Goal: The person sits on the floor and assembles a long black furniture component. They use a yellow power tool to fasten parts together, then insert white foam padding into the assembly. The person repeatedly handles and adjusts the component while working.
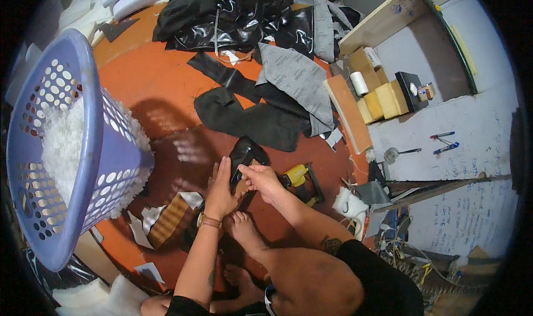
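Head view: two bare hands at one black bundle (249, 149), on the reddish floor (286, 156) near the middle of the scene. Left hand (221, 194) laid along the bundle's left side, fingers straight, not closed round anything. Right hand (261, 181) on its right, thumb and fingertips drawn together; cannot tell the contents of the pinch. Just to the right, one yellow-and-black tool (298, 175). Nearer, two bare feet (244, 227). At left, one large lavender basket (90, 116) holding white fluff (62, 144). At the far side, one heap of shiny black material (239, 19); nearer than the heap, one large grey cloth piece (294, 82). Farther right, one white thread spool (358, 83) beside yellow foam blocks (391, 99), then at least two pens (446, 148).
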Tool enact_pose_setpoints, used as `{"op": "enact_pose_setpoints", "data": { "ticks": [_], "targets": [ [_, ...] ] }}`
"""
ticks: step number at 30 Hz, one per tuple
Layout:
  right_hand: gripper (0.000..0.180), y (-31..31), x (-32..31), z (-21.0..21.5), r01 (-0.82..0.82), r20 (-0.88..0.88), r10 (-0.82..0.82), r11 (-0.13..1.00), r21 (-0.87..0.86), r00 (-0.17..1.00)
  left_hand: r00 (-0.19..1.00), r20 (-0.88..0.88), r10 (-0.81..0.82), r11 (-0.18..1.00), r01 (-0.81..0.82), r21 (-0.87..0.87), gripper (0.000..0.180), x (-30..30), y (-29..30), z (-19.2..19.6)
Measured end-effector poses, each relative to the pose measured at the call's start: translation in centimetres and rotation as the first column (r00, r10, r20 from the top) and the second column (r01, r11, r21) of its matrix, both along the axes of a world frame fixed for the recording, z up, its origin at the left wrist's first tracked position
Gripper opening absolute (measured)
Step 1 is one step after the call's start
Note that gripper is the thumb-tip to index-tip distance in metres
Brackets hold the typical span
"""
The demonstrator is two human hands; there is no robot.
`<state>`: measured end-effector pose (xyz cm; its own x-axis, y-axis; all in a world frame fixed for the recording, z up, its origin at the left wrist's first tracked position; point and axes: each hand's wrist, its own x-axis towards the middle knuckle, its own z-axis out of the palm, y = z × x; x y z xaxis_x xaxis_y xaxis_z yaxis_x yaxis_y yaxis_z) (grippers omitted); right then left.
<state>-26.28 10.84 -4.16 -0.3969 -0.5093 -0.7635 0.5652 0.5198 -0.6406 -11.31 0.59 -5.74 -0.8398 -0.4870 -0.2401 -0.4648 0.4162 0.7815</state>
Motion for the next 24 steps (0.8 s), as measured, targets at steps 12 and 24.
{"op": "enact_pose_setpoints", "data": {
  "ticks": [12, 24],
  "targets": [
    [0.020, 0.9, 1.2, -2.5, 0.116, -0.095, -0.132, 0.980, -0.161, 0.987, 0.980, -0.101, -0.171, 0.985, 0.169, -0.028, 0.098, 0.6, -1.0, 0.0],
    [0.023, 1.3, 1.4, -1.5, 0.109, -0.066, -0.126, 0.971, -0.213, 0.990, 0.987, -0.090, -0.136, 0.991, 0.134, -0.027, 0.096, -1.5, -1.4, -1.2]
  ]
}}
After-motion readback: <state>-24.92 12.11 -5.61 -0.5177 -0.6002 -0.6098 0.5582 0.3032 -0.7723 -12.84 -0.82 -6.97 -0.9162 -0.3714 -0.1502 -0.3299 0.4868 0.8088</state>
